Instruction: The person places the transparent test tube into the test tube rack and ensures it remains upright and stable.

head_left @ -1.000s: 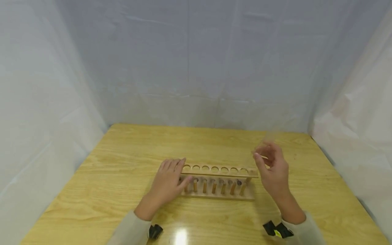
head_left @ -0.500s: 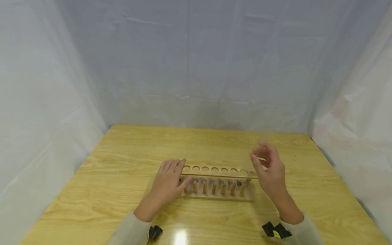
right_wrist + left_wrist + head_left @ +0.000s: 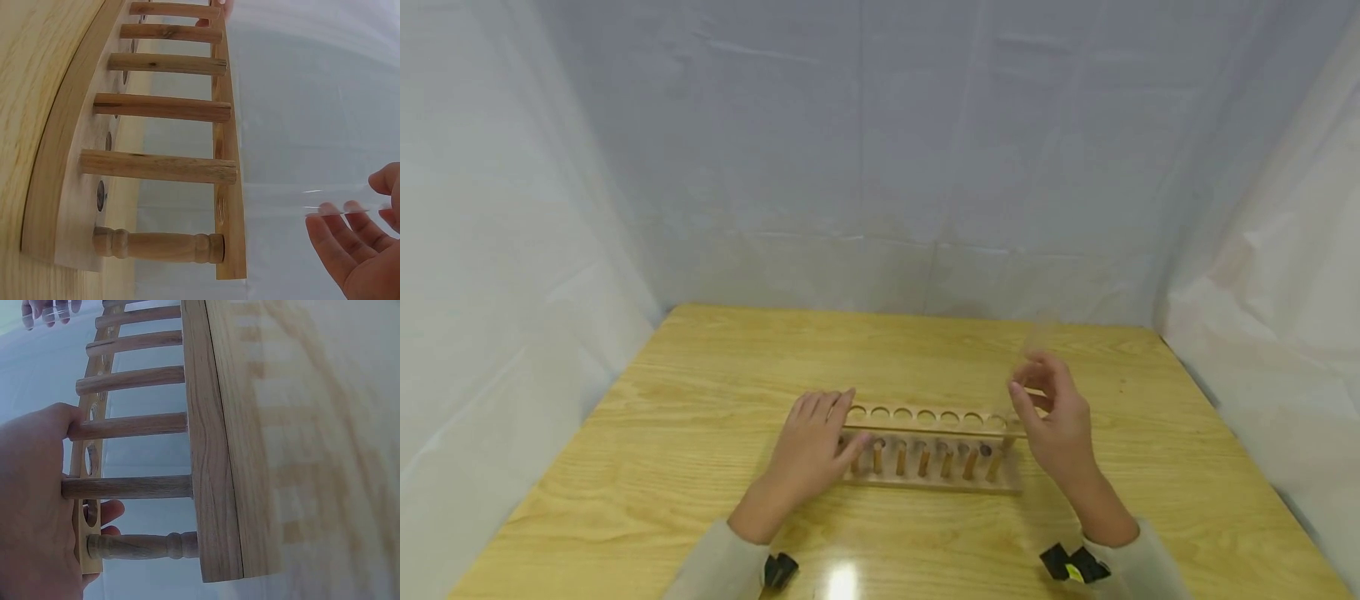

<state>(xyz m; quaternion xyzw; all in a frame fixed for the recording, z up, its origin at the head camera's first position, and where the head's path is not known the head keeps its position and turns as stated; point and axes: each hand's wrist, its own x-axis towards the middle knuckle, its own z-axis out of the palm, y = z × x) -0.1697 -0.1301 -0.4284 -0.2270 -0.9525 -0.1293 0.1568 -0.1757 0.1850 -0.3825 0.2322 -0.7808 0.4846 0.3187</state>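
Note:
A wooden test tube rack (image 3: 928, 430) stands on the table, with a row of holes in its top rail and upright pegs in front. My left hand (image 3: 811, 442) grips the rail's left end; in the left wrist view its fingertips (image 3: 112, 511) show beyond the rail. To the right, my right hand (image 3: 1060, 417) pinches a clear glass test tube (image 3: 1039, 333) between thumb and fingers. The tube leans, its lower end close over the rightmost hole. In the right wrist view the nearly invisible tube (image 3: 312, 200) points toward the rail (image 3: 236, 250).
The rack rests on a yellow wood-grain table (image 3: 700, 367). A pale sheet (image 3: 895, 167) hangs behind the table's far edge, with white sheets (image 3: 490, 292) at the sides. Dark straps (image 3: 1073, 563) sit at both wrists.
My right hand has moved slightly left with the test tube, bringing the tube's lower end nearer the rightmost hole. The left hand and rack have stayed in place.

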